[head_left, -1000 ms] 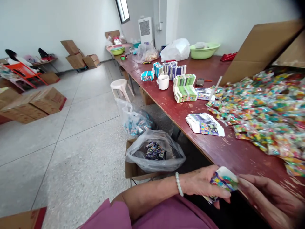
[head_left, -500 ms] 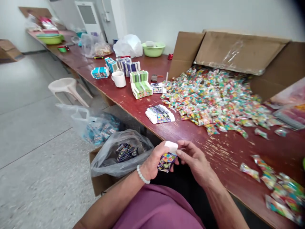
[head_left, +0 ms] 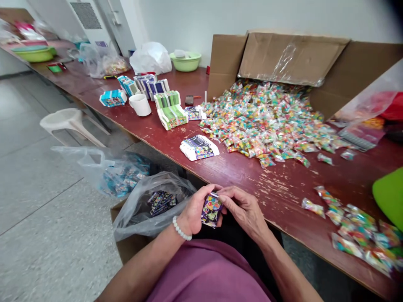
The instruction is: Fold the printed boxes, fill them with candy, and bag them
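My left hand [head_left: 193,213] is wrapped round a small dark purple candy box [head_left: 210,210] with a colourful print, held upright over my lap. At the box's top edge, the thumb and fingers of my right hand [head_left: 247,209] pinch the flap, which lies mostly folded down. Fanned out on the table beyond are several flat boxes [head_left: 200,149] with the same print. To the left below, an open transparent bag [head_left: 132,218] holds several boxes of that dark print [head_left: 162,202]. A heap of wrapped candies [head_left: 267,121] spreads across the table.
A tipped cardboard box [head_left: 292,58] stands behind the candies. Bundled green cartons [head_left: 171,115], a white mug [head_left: 140,105] and blue cartons [head_left: 113,98] stand farther left. Loose candies [head_left: 355,226] and a green object [head_left: 390,197] are at right. A plastic stool [head_left: 67,119] stands left.
The white top flap, upright before, is now folded down over the box under my right fingers. My hands have drawn together, and the view has turned a little right.
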{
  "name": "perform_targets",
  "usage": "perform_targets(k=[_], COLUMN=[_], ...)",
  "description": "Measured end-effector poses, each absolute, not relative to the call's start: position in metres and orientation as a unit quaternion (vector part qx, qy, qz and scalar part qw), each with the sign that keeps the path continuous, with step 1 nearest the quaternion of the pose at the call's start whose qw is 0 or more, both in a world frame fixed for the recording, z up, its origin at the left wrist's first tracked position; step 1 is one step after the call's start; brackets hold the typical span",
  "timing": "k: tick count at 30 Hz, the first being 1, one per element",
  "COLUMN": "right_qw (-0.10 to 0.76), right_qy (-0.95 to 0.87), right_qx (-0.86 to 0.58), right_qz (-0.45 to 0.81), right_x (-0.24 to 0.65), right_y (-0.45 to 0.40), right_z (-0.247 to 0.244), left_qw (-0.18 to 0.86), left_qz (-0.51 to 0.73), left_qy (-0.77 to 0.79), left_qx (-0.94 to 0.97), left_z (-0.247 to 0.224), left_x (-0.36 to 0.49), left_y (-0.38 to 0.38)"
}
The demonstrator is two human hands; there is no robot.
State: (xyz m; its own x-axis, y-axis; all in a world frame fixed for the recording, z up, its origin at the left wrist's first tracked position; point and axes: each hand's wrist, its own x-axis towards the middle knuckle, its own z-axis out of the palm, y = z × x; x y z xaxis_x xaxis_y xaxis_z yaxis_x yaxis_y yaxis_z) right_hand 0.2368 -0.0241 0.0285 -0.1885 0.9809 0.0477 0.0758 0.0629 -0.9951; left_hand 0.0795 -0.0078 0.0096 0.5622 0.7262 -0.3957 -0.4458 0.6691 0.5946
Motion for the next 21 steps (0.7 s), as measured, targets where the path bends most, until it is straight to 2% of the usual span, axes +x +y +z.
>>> perform_targets(k=[4,10,17,21], right_qw=[0.415,0.404,0.435,0.415], right_qy=[-0.518,-0.492,-0.651,-0.719], right_qx=[-0.48,-0.452,-0.438,-0.412], right_qz=[0.574,0.625,0.442,0.375], right_x=[0.231,0.23,0.227,0.22], right_y=[-0.021,-0.012,-0.027,-0.029], right_z=[0.033,0.04,0.024,0.01], left_qw=[0.819,0.804,0.835,0.783], left_qz=[0.379,0.355,0.371,0.424], left_qy=[0.354,0.365,0.343,0.395], left_qx=[0.244,0.309,0.22,0.228], left_z=[0.009,0.013,0.011,0.01], left_x=[0.084,0.08,0.076,0.069], left_y=[-0.012,-0.011,-0.007,-0.006])
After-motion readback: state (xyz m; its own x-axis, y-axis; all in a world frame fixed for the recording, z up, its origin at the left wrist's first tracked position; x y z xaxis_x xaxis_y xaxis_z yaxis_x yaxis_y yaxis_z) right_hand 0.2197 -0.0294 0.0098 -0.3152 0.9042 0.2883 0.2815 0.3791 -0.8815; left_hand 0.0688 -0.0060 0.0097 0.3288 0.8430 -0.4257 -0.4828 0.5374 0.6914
